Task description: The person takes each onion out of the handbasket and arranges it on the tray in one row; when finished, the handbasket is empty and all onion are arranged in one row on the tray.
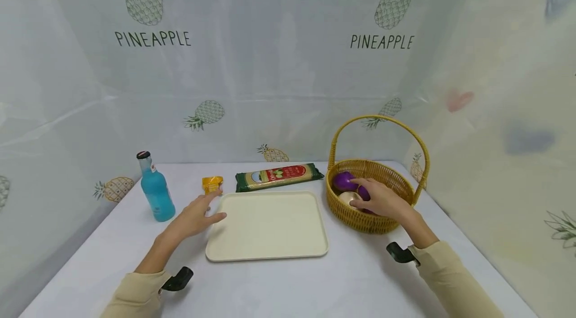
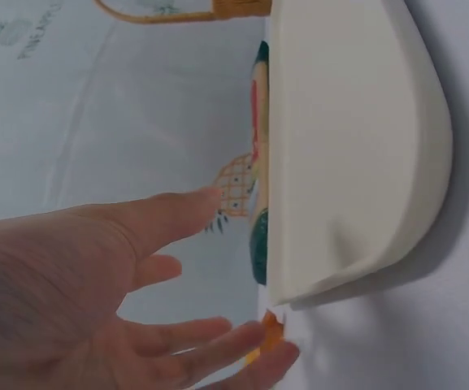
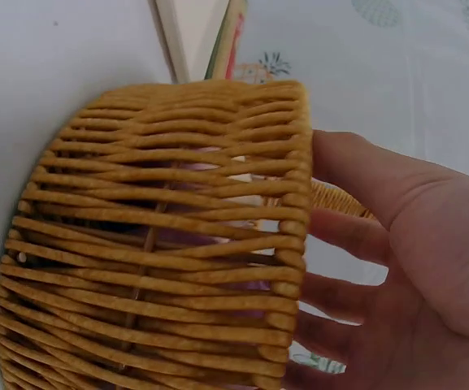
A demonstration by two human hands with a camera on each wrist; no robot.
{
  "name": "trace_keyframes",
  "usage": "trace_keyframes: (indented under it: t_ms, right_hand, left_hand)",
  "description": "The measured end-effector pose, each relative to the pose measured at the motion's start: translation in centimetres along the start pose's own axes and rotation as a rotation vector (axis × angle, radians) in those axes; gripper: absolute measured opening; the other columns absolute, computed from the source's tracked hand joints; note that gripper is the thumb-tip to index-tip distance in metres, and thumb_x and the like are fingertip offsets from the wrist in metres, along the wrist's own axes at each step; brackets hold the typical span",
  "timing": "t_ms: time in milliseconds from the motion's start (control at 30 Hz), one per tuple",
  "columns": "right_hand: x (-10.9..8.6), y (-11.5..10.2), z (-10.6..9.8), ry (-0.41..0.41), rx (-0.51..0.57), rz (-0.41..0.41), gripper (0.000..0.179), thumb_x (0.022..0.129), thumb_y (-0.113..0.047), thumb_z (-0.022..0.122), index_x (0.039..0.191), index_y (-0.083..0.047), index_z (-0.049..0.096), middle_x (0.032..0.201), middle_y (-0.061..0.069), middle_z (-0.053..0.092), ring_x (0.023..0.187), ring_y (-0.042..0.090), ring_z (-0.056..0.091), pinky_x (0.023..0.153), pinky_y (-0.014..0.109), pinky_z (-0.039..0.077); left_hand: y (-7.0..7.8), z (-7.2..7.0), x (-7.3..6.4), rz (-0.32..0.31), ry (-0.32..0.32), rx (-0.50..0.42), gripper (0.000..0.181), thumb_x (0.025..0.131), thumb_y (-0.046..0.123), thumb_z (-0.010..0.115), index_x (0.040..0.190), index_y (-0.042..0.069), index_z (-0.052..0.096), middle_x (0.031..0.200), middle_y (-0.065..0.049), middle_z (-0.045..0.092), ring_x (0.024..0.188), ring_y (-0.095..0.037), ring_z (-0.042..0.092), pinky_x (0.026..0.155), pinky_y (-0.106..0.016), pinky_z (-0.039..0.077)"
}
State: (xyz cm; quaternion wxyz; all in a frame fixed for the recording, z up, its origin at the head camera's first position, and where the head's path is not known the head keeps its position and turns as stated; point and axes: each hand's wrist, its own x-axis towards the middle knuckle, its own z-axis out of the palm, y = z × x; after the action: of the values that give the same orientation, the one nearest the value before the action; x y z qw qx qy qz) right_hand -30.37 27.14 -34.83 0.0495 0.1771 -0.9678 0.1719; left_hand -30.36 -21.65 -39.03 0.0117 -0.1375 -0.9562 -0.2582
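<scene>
My right hand point(image 1: 380, 199) reaches over the rim of a yellow wicker basket point(image 1: 360, 223), its fingers spread above the things inside. In the basket lie a shiny purple round thing point(image 1: 344, 181), more purple beside it, and a pale round thing point(image 1: 349, 198). The basket wall hides the fingertips in the right wrist view, so contact is unclear. My left hand point(image 1: 194, 215) hovers with fingers extended by the left edge of a cream tray point(image 1: 270, 225), holding nothing. Just beyond its fingers is a small orange-yellow packet point(image 1: 211, 183).
A bottle of blue liquid point(image 1: 157, 193) stands upright at the left of the white table point(image 1: 270, 288). Behind the tray lies a long green and gold package with a red label point(image 1: 279, 177). The basket's tall handle point(image 1: 382, 117) arches above it.
</scene>
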Motion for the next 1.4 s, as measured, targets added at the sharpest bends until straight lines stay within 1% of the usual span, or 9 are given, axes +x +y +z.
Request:
trace_keyframes:
  t_ms: [133,267,433,533,700,867,1133,1267,1400]
  right_hand:
    - [0.8,0.7,0.1,-0.015,-0.022,-0.079,0.062,0.087,-0.032,0.074,0.138,-0.004,0.053,0.126,0.022,0.061,0.112,0.037,0.059,0.092,0.051,0.054]
    - [1.4,1.6,0.0,-0.064,-0.008,-0.121,0.058,0.085,-0.027,0.076,0.133,-0.001,0.057,0.112,0.016,0.064,0.096,0.028,0.059,0.08,0.038,0.052]
    - [2.2,2.3,0.6,-0.13,0.041,-0.157,0.053,0.085,-0.02,0.076,0.132,-0.004,0.059,0.124,0.018,0.064,0.102,0.025,0.059,0.088,0.042,0.053]
    - [2.5,2.5,0.8,-0.158,0.039,-0.143,0.051,0.085,-0.018,0.076,0.132,-0.006,0.059,0.125,0.018,0.064,0.102,0.023,0.058,0.089,0.042,0.053]
    - [2.9,2.7,0.5,-0.188,0.026,-0.13,0.051,0.084,-0.02,0.076,0.132,-0.009,0.06,0.121,0.016,0.065,0.097,0.022,0.058,0.083,0.036,0.052]
    - [3.1,2.9,0.4,-0.218,0.024,-0.132,0.052,0.083,-0.018,0.076,0.133,-0.011,0.06,0.122,0.017,0.065,0.095,0.021,0.055,0.08,0.032,0.048]
    - [3.1,3.0,0.1,-0.223,0.048,-0.121,0.051,0.084,-0.016,0.075,0.132,-0.011,0.06,0.095,0.006,0.063,0.077,0.016,0.049,0.065,0.024,0.039]
    - [3.1,3.0,0.2,-0.218,0.046,-0.124,0.05,0.084,-0.016,0.075,0.132,-0.011,0.06,0.097,0.006,0.063,0.077,0.015,0.049,0.064,0.023,0.039]
    - [3.0,3.0,0.4,-0.206,0.03,-0.124,0.05,0.084,-0.02,0.075,0.132,-0.013,0.06,0.107,0.008,0.066,0.083,0.017,0.052,0.069,0.025,0.042]
  left_hand:
    - [-0.3,0.3,0.3,-0.054,-0.056,-0.109,0.07,0.09,0.023,0.07,0.149,0.005,0.036,0.139,-0.032,0.048,0.106,-0.038,0.064,0.073,-0.041,0.063]
    - [-0.4,0.7,0.5,-0.097,-0.088,-0.162,0.066,0.09,0.014,0.07,0.147,0.007,0.039,0.134,-0.031,0.052,0.092,-0.025,0.066,0.068,-0.034,0.063]
    - [-0.9,1.0,0.4,-0.114,-0.098,-0.146,0.059,0.089,0.007,0.069,0.143,0.006,0.045,0.129,-0.026,0.058,0.091,-0.022,0.065,0.069,-0.033,0.062]
    - [-1.4,1.1,0.5,-0.108,-0.101,-0.164,0.055,0.089,0.003,0.067,0.141,0.004,0.048,0.128,-0.025,0.059,0.095,-0.024,0.065,0.068,-0.032,0.062]
    - [-2.2,1.2,1.0,-0.113,-0.103,-0.238,0.051,0.088,0.0,0.065,0.137,-0.001,0.052,0.129,-0.023,0.06,0.099,-0.025,0.065,0.066,-0.032,0.062]
    - [-2.9,1.3,1.3,-0.141,-0.107,-0.311,0.048,0.086,0.0,0.066,0.133,-0.002,0.056,0.126,-0.02,0.062,0.093,-0.021,0.064,0.066,-0.031,0.063]
    - [-3.7,1.2,1.8,-0.164,-0.109,-0.384,0.049,0.084,0.001,0.069,0.132,-0.001,0.058,0.12,-0.018,0.064,0.083,-0.018,0.062,0.066,-0.031,0.063]
    - [-3.9,1.2,1.9,-0.172,-0.109,-0.381,0.049,0.083,0.002,0.071,0.131,0.0,0.059,0.123,-0.018,0.063,0.084,-0.018,0.061,0.066,-0.031,0.063]
    - [-4.0,1.3,1.9,-0.179,-0.114,-0.382,0.049,0.083,0.003,0.071,0.131,0.0,0.059,0.125,-0.018,0.063,0.084,-0.019,0.061,0.066,-0.03,0.062]
